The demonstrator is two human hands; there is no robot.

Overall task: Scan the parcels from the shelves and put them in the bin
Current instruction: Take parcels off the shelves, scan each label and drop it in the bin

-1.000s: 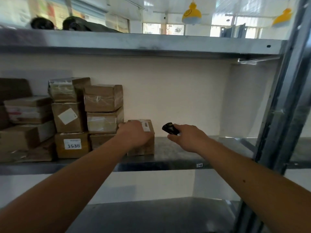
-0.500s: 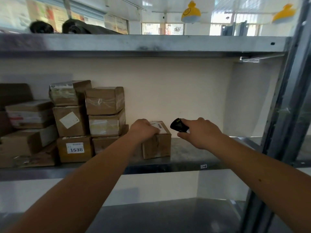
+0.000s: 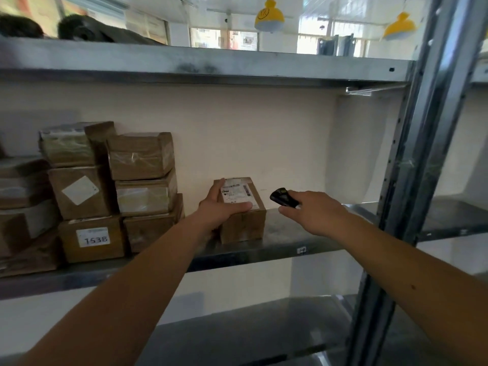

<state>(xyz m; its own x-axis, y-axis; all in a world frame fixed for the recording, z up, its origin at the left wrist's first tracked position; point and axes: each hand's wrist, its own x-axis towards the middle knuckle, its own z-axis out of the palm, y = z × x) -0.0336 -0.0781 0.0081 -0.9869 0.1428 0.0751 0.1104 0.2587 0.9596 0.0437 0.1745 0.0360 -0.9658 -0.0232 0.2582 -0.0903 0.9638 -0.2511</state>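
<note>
Since the earlier frames, the small cardboard parcel (image 3: 241, 210) sits tilted with its white shipping label (image 3: 235, 193) turned up toward the camera, where before the left hand covered most of its top. That left hand (image 3: 220, 207) now grips the parcel from its left side: the fingers (image 3: 218, 190) lie up along the left top edge, and the thumb (image 3: 237, 207) is curled across the front edge just below the label. Parcel base rests on the metal shelf (image 3: 287, 228), near the shelf's front lip.

Right hand (image 3: 314, 213) has shifted little; it holds a small black scanner (image 3: 284, 198) pinched between thumb and curled fingers. Scanner nose points left toward the label, just beside the parcel's right top corner but apart from it. Whether a scan light is on cannot be told.

Left of the gripping fingers, a stack of taped brown boxes (image 3: 141, 178) stands against the back wall, near the held parcel and not touching it. Further left on the bottom row, one box bears a white tag reading 1538 (image 3: 93, 237). Beyond the right hand, a grey steel upright (image 3: 422, 154) rises at the shelf's end. Above both hands runs the upper shelf (image 3: 237, 66), and two yellow lamps (image 3: 269, 15) hang from the ceiling behind it. No bin is in view.
</note>
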